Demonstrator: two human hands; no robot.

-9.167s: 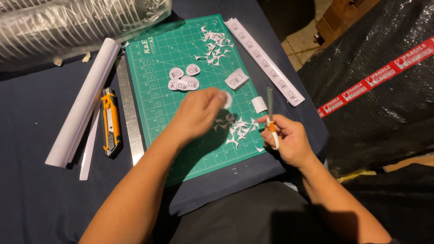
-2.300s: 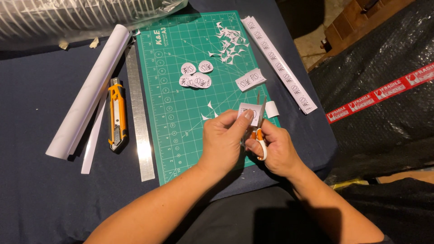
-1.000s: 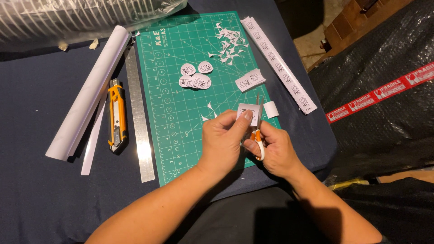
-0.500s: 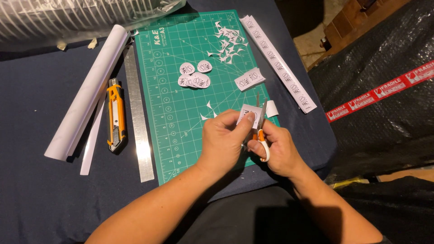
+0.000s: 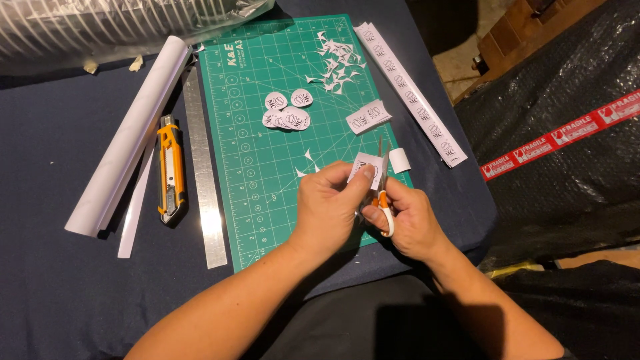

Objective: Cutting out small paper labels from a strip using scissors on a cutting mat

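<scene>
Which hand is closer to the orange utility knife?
Left. The left hand is over the green cutting mat, to the right of the utility knife. The right hand, holding scissors, is farther right.

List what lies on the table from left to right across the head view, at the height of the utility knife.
Rolled white paper → orange utility knife → steel ruler → green cutting mat → left hand → scissors → right hand.
</scene>
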